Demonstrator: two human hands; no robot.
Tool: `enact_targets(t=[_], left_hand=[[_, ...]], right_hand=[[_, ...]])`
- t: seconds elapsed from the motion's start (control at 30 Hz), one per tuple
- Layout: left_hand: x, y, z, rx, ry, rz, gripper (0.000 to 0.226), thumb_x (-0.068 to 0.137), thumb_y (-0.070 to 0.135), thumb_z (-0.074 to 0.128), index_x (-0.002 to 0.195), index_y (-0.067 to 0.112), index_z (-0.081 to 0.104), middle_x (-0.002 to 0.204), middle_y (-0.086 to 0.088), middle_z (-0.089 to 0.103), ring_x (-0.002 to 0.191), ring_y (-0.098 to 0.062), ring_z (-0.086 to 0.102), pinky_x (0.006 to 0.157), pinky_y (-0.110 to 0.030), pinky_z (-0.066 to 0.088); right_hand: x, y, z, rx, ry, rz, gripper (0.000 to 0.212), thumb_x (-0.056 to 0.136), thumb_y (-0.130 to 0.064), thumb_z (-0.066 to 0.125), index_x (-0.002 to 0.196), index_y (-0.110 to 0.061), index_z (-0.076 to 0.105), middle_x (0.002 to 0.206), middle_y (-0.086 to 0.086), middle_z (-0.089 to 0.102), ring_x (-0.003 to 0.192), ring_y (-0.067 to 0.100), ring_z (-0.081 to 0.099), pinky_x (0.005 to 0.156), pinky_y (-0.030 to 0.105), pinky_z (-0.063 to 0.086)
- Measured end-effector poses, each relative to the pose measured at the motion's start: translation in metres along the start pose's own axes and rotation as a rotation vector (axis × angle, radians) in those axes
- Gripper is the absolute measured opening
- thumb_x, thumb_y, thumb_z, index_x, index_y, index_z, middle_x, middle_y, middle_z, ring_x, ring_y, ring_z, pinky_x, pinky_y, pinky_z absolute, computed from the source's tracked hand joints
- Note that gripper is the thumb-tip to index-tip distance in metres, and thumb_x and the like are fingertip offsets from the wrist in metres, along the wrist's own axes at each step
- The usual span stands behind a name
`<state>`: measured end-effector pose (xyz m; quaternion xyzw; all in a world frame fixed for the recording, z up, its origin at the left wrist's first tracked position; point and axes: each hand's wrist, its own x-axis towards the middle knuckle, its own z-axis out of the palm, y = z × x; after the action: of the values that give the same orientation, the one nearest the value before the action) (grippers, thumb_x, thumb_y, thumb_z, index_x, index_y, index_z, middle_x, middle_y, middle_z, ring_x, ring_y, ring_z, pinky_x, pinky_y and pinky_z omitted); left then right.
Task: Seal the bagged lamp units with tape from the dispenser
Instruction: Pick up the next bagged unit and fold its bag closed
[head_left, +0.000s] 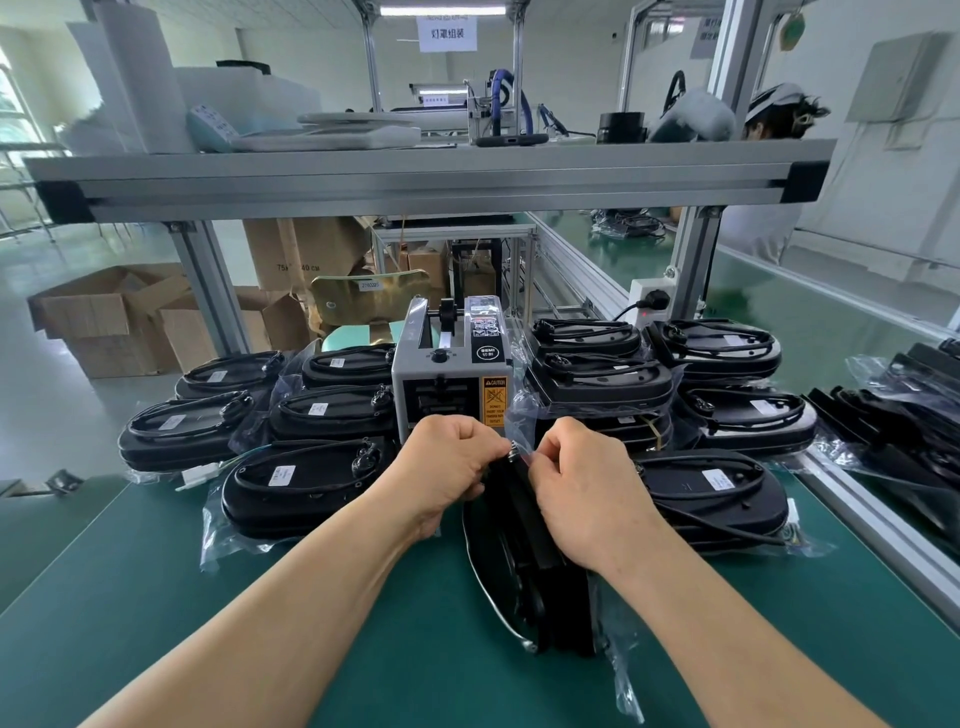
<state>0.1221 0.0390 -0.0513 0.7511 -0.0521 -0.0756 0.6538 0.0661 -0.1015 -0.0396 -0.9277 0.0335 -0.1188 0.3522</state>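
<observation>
Green matting covers the bench, with an aluminium shelf frame running across overhead and open cardboard boxes on the floor off to the left. Bagged black lamp units are piled either side of the middle: a left pile lying flat, a right pile stacked a bit higher, and more beyond the side rail.

Dead centre between the piles sits the grey tape dispenser, its outlet facing the person, yellow caution sticker on the front.

Right in front of it is the lamp unit being worked on. It's stood up on its edge on the mat, long axis running straight away from the person toward the dispenser, far end just short of the outlet. So the dispenser and both piles box it in ahead and on both sides.

Its clear bag sticks up loose past the far end. Both hands meet there. The left hand has its fingers curled tight, pinching the bag at the unit's top corner, and the right hand pinches the plastic from the other side, fingertips nearly touching the left's. Something clear sits between the fingers — can't tell if it's tape or just bag.
</observation>
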Motion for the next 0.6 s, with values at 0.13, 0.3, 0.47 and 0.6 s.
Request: enact_targets(t=[0.13, 0.3, 0.47, 0.6], left_hand=[[0.0013, -0.0012, 0.004, -0.022, 0.03, -0.001, 0.023, 0.087, 0.012, 0.07, 0.066, 0.013, 0.061, 0.047, 0.011, 0.054, 0.041, 0.002, 0.05, 0.048, -0.017, 0.047], [0.0011, -0.0001, 0.0061, -0.031, 0.034, -0.005, 0.025, 0.087, 0.008, 0.069, 0.065, 0.012, 0.057, 0.044, 0.013, 0.052, 0.04, 0.002, 0.051, 0.047, -0.017, 0.048], [0.0016, -0.001, 0.0064, -0.007, 0.047, 0.005, 0.024, 0.085, 0.007, 0.07, 0.065, 0.012, 0.058, 0.047, 0.011, 0.055, 0.044, 0.001, 0.054, 0.049, -0.018, 0.05], [0.003, -0.0031, 0.0059, 0.008, 0.057, 0.009, 0.025, 0.084, 0.007, 0.069, 0.063, 0.014, 0.059, 0.047, 0.012, 0.055, 0.044, 0.002, 0.054, 0.05, -0.019, 0.05]], right_hand=[[-0.0001, 0.0011, -0.0002, 0.003, 0.007, -0.007, 0.022, 0.098, -0.032, 0.056, 0.079, -0.024, 0.05, 0.079, -0.004, 0.06, 0.067, 0.009, 0.055, 0.05, 0.022, 0.034], [0.0003, 0.0018, -0.0006, 0.007, 0.006, -0.012, 0.02, 0.098, -0.032, 0.056, 0.081, -0.022, 0.052, 0.08, -0.005, 0.06, 0.068, 0.008, 0.055, 0.05, 0.021, 0.034], [0.0002, 0.0024, 0.0003, 0.015, 0.012, -0.012, 0.022, 0.098, -0.033, 0.057, 0.078, -0.023, 0.051, 0.079, -0.005, 0.06, 0.067, 0.008, 0.054, 0.05, 0.021, 0.033], [0.0013, 0.0025, 0.002, 0.025, 0.016, -0.007, 0.023, 0.097, -0.033, 0.057, 0.078, -0.023, 0.052, 0.078, -0.004, 0.061, 0.066, 0.01, 0.056, 0.05, 0.021, 0.033]])
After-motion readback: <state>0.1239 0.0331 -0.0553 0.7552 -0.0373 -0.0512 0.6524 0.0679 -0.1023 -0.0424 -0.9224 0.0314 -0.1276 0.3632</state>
